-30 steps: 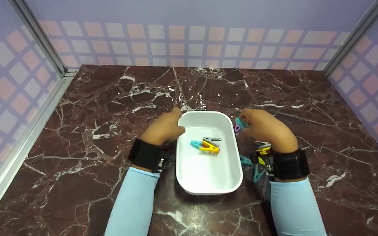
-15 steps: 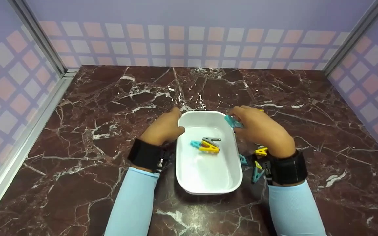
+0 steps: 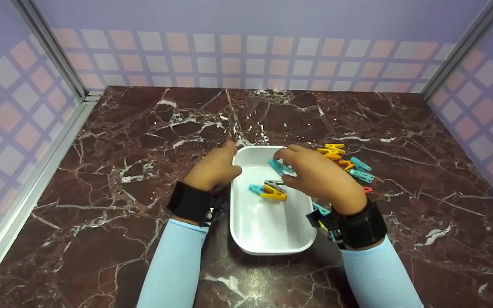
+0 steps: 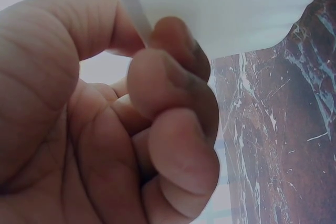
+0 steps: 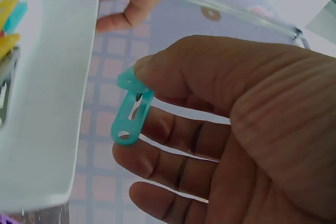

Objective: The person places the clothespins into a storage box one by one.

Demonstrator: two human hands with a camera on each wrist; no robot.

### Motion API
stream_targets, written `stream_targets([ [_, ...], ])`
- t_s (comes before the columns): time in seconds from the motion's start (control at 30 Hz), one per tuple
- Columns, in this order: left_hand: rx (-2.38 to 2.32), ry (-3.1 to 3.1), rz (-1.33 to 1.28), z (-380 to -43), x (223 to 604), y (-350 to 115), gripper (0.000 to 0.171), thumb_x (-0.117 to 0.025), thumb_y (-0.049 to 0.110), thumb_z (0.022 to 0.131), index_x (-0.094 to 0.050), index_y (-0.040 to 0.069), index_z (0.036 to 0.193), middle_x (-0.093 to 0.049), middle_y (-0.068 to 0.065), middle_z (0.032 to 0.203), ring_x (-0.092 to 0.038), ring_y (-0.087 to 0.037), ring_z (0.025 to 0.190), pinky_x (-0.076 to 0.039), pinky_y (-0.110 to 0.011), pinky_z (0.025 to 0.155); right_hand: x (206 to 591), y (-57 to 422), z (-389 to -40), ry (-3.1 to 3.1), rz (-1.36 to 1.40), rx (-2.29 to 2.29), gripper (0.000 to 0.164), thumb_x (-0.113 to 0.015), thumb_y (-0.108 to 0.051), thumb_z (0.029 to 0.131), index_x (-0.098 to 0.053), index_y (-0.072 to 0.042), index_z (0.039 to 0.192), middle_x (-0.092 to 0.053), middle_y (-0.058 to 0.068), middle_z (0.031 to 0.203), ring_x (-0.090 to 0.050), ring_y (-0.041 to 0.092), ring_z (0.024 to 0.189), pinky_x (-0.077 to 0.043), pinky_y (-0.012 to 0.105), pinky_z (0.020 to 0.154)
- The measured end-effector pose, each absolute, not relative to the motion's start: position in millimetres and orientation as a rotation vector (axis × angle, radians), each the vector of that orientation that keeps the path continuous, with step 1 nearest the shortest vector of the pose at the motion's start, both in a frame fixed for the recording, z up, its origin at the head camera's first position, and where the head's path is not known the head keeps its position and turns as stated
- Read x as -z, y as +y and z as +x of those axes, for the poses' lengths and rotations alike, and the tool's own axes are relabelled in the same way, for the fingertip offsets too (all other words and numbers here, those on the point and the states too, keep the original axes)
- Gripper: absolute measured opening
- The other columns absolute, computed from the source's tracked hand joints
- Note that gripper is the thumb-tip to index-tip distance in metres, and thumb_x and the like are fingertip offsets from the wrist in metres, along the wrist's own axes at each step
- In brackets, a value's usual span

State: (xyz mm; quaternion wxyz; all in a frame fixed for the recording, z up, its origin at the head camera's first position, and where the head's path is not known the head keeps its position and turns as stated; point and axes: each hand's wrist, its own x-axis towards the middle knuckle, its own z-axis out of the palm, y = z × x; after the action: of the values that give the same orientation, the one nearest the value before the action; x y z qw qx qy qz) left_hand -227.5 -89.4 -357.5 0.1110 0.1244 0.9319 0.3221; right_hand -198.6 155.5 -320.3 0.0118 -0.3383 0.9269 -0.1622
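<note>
My left hand [image 3: 214, 167] grips the left rim of a white plastic tub [image 3: 272, 231], fingers curled beneath the wall in the left wrist view. Above the tub's far right part, my right hand [image 3: 317, 175] pinches a teal clothespin [image 5: 128, 116] between thumb and fingers; the other fingers are spread loosely. Inside the tub lie a yellow clothespin [image 3: 274, 192], a teal clothespin [image 3: 255, 188] and a grey clothespin [image 3: 274, 184], close together.
To the tub's right, several loose clothespins lie on the dark marbled table [image 3: 144, 256]: yellow clothespins [image 3: 333, 150], teal clothespins [image 3: 361, 175] and a red clothespin [image 3: 367, 189]. Others are partly hidden beneath my right wrist. Patterned panels [image 3: 255, 60] enclose the table's back and sides.
My right hand has carried the teal clothespin left, from beside the tub to over it. Clothespins that the hand covered now show at right. My left hand has stayed on the rim.
</note>
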Motion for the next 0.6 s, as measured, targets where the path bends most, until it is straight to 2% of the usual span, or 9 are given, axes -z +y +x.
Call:
stream_targets([
  [0.23,-0.957,2.748,0.392,-227,357,-90,0.045,-0.057,0.010,0.083,-0.045,-0.003,0.124,-0.062,-0.020,0.107,-0.057,-0.032,0.092,-0.048,-0.044,0.083,329,142,-200,2.837,-1.269,0.588,0.036,-0.071,-0.009,0.090,-0.062,-0.005,0.124,-0.061,0.006,0.118,-0.061,0.022,0.098,-0.050,0.037,0.086],
  [0.6,-0.970,2.744,0.391,-228,358,-90,0.040,-0.058,0.009,0.082,-0.046,-0.002,0.118,-0.062,-0.018,0.099,-0.057,-0.031,0.086,-0.048,-0.042,0.077,339,129,-204,2.820,-1.236,0.478,0.035,-0.073,-0.009,0.088,-0.063,-0.007,0.122,-0.061,0.006,0.107,-0.060,0.023,0.094,-0.050,0.038,0.083],
])
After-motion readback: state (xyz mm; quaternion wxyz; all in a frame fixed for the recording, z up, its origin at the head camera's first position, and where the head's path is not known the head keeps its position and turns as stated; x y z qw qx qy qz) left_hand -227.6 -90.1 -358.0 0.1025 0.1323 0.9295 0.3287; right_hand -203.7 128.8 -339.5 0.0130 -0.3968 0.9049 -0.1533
